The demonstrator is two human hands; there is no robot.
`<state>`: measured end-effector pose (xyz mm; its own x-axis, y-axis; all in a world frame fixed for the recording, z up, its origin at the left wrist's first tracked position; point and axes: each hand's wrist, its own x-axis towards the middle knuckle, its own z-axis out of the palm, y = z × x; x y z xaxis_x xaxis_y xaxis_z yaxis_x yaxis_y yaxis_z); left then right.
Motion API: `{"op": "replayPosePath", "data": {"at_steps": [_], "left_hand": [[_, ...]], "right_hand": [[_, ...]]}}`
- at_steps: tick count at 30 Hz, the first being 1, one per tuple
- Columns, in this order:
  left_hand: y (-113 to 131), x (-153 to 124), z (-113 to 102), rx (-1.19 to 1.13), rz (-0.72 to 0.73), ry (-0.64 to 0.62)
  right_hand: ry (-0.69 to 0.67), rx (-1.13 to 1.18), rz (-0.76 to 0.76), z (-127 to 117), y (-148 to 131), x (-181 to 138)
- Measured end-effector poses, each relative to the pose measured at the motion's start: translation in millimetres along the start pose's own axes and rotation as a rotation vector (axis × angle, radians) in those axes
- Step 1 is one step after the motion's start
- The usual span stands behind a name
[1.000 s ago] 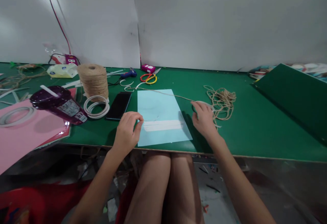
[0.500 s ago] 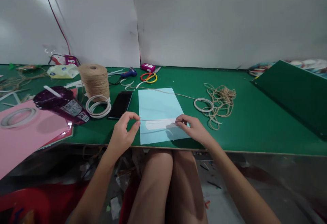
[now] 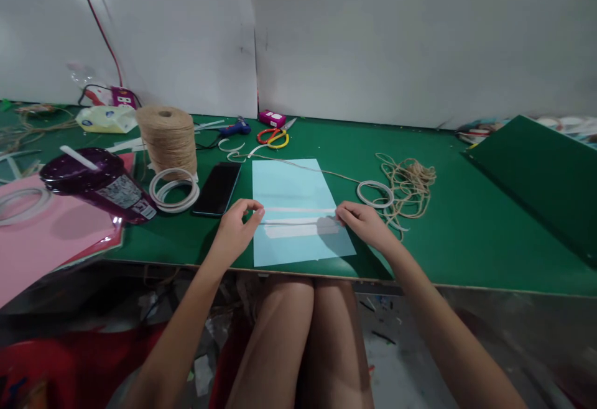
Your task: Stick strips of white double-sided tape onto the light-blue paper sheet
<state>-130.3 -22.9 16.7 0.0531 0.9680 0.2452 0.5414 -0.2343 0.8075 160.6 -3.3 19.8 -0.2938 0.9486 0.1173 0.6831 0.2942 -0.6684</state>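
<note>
A thin white strip is stretched level between my two hands, above a light blue sheet of paper. My left hand pinches its left end between thumb and fingers, over the sheet's left edge. At the other end, my right hand grips the strip with curled fingers, near the sheet's right edge. Beneath the strip, a white band lies across the paper, with a dark shadow line above it.
Left stand a twine spool, white rings, a phone and a tilted purple cup. Scissors and a blue glue gun lie behind. Right are another ring, tangled twine and a green board.
My hands have moved apart, the right one further right. The strip between them now shows its white flat face and is drawn straight. The view has shifted slightly.
</note>
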Motion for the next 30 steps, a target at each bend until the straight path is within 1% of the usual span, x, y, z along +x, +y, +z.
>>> {"op": "replayPosePath", "data": {"at_steps": [4,7,10,14,17,19,24,30], "left_hand": [[-11,10,19,0.198,0.014,0.005],[-17,15,31,0.38,-0.006,0.019],[-22,15,37,0.469,0.009,0.056],[-28,13,39,0.486,0.084,0.089],[-30,12,39,0.494,0.112,0.109],[-30,13,39,0.502,0.106,0.104],[-26,15,39,0.515,0.039,0.054],[-27,15,39,0.51,0.061,0.061]], "right_hand": [[-0.072,-0.134,0.04,-1,13,10],[-0.097,-0.197,0.021,0,19,15],[-0.12,-0.242,0.01,1,20,18],[-0.169,-0.304,-0.008,2,22,22],[-0.185,-0.339,-0.023,3,23,23],[-0.191,-0.351,-0.021,3,23,23],[-0.218,-0.371,-0.014,4,21,25],[-0.243,-0.381,0.001,4,16,25]]}}
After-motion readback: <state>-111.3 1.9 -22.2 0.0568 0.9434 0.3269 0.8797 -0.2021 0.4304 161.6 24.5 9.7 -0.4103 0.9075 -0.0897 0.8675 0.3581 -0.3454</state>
